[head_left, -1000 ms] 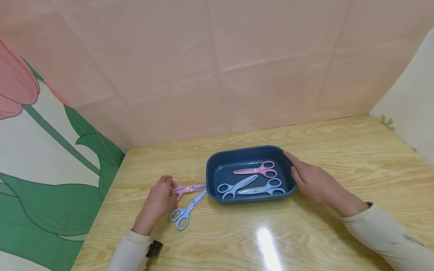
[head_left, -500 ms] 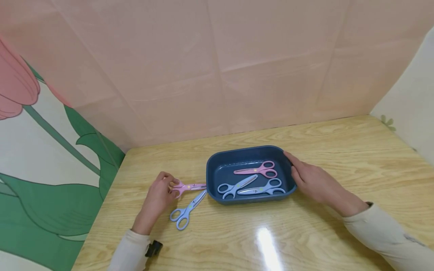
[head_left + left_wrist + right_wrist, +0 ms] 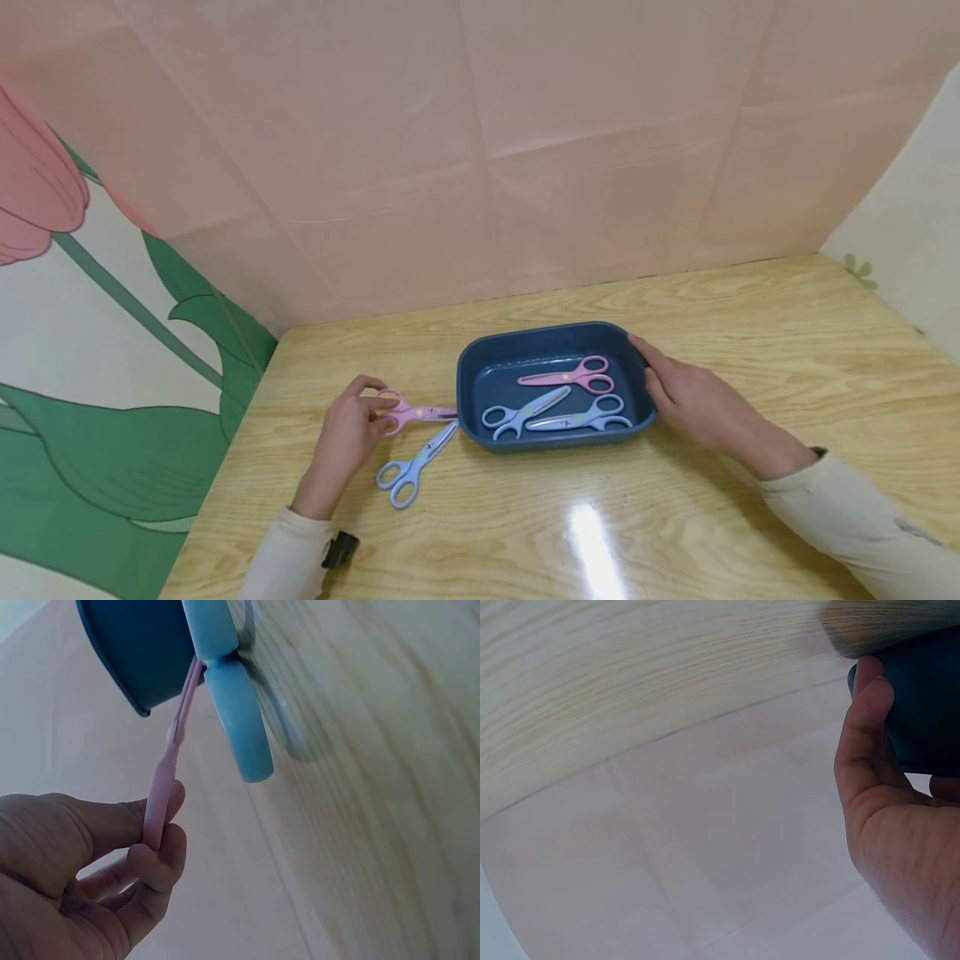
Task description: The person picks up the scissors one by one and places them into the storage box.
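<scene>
Your left hand [image 3: 348,429] pinches the pink scissors [image 3: 420,413] by the handle, thumb on one side and a finger on the other. That seems a good way to hold them, since the blades point away from your fingers. The pink scissors are just left of the tub [image 3: 540,344], tips right by its wall; I can't tell if they touch it. Your right hand [image 3: 690,402] holds the tub's right end, maybe so it doesn't slide on the desk [image 3: 750,350]. Some of those fingers are hidden. Three more scissors lie flat in the tub: a pink pair [image 3: 558,378] at the back, a blue pair [image 3: 528,410] at the front left and another blue one [image 3: 577,419] at the front right. What's in the way is the tub's wall, which stands between the pink tips and the inside. The loose blue scissors [image 3: 420,458] lie near your left hand, tips close to the pink ones, so the two could bump. A pink sheet [image 3: 480,167] hangs behind the desk, and a flower sheet [image 3: 127,283] hangs at the left.
</scene>
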Demonstrator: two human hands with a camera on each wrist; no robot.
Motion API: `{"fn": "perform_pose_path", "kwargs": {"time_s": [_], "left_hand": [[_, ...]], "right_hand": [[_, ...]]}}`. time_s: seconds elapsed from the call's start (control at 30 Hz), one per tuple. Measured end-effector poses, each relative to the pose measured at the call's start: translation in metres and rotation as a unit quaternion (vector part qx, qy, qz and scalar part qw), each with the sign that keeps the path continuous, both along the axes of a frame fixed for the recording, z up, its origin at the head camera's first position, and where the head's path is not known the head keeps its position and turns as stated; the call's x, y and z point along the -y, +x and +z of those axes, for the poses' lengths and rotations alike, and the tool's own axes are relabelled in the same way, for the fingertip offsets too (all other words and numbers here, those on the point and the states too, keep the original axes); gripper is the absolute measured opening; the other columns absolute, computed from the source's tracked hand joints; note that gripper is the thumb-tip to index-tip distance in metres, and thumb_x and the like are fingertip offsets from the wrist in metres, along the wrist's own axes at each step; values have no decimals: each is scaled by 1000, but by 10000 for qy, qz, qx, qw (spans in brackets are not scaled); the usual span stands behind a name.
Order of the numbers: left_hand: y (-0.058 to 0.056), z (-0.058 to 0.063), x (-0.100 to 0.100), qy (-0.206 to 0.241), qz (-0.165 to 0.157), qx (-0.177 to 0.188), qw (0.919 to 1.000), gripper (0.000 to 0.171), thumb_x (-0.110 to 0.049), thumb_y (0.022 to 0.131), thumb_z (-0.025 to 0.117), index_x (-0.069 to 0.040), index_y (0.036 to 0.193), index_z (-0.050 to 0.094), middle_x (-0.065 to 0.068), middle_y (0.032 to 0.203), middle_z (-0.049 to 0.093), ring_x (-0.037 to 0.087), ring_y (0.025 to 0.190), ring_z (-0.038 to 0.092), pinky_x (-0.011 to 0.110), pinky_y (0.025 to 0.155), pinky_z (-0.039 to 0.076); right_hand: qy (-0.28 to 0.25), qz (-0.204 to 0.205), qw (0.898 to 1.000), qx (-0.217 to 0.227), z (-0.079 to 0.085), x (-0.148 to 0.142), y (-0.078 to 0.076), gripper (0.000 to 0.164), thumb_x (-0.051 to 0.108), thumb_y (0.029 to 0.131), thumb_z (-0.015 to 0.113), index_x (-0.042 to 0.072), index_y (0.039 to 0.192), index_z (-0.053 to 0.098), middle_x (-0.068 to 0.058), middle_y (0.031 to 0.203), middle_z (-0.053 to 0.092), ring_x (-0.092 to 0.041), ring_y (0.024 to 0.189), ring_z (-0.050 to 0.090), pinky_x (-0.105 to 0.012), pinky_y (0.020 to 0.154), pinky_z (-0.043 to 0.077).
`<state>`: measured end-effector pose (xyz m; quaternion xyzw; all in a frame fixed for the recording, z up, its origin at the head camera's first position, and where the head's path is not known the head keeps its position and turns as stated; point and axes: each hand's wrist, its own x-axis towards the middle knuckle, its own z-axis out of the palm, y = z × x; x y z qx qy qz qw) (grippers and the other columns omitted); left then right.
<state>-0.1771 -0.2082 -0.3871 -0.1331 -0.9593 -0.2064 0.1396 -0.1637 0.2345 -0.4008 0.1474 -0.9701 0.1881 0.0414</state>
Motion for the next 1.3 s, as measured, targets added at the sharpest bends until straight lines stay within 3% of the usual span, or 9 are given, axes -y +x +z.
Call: {"fn": "perform_pose_path", "kwargs": {"time_s": [0.13,0.6,0.9,1.13,1.3], "left_hand": [[1,0,-1,34,10,-44,10000,24,-6,68,83,-10,91,78,5,109,64,5,63,62,14,54,48],[4,3,-6,229,-56,347,9991,25,-6,71,81,-10,95,77,3,112,63,5,65,63,14,57,50],[4,1,-6,94,-162,211,9996,25,-6,70,82,-10,94,77,6,113,63,4,65,61,14,56,50],[3,-1,-5,-18,-239,27,9997,23,-7,69,83,-9,91,78,1,116,66,7,73,68,23,66,56],[3,-1,-5,90,-290,55,9995,22,-6,69,82,-8,90,77,-1,119,69,8,73,69,17,58,51]], "right_hand": [[-5,11,10000,-49,0,0,0,53,21,102,35,11,152,21,-25,141,47,-44,117,57,-58,97,47],[11,-18,10000,65,2,0,0,53,23,102,33,12,153,19,-25,142,46,-45,119,54,-59,98,46],[2,-2,10000,49,-1,0,-2,53,24,102,33,13,153,19,-25,142,46,-45,119,55,-59,98,46],[-7,12,10000,-2,1,0,0,53,22,102,34,12,152,20,-27,140,47,-45,115,57,-60,96,47],[-9,29,10000,-56,0,0,0,53,21,102,35,11,152,21,-27,139,48,-45,114,58,-59,95,47]]}}
